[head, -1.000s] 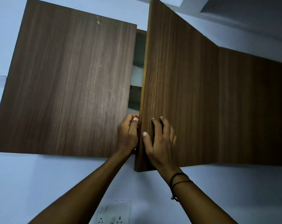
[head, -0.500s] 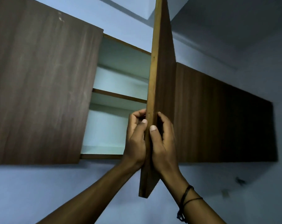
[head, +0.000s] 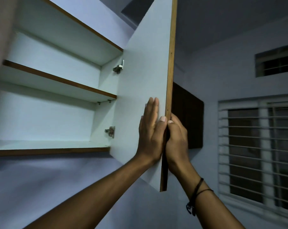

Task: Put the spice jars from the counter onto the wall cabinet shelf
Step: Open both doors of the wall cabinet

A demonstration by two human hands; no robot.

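Note:
The wall cabinet point(head: 54, 113) stands open above me, white inside with wood-edged shelves. Its middle shelf point(head: 60, 80) and bottom shelf point(head: 49, 145) hold nothing. The right door point(head: 145, 71) is swung wide, its white inner face toward me. My left hand point(head: 150, 131) lies flat against that inner face, fingers together. My right hand point(head: 177, 141) wraps the door's wooden edge from the outer side, thumb on the edge. No spice jars and no counter are in view.
Two metal hinges point(head: 118, 67) point(head: 110, 131) sit at the door's pivot side. A further dark cabinet door point(head: 188, 116) stays closed behind the open one. Barred windows point(head: 259, 152) fill the right wall. A blurred wooden door point(head: 1, 38) edges the left.
The right door has swung from a slight gap to wide open, showing the shelves. My left hand shifted from gripping the door edge to lying flat on its inner face. My view turned right.

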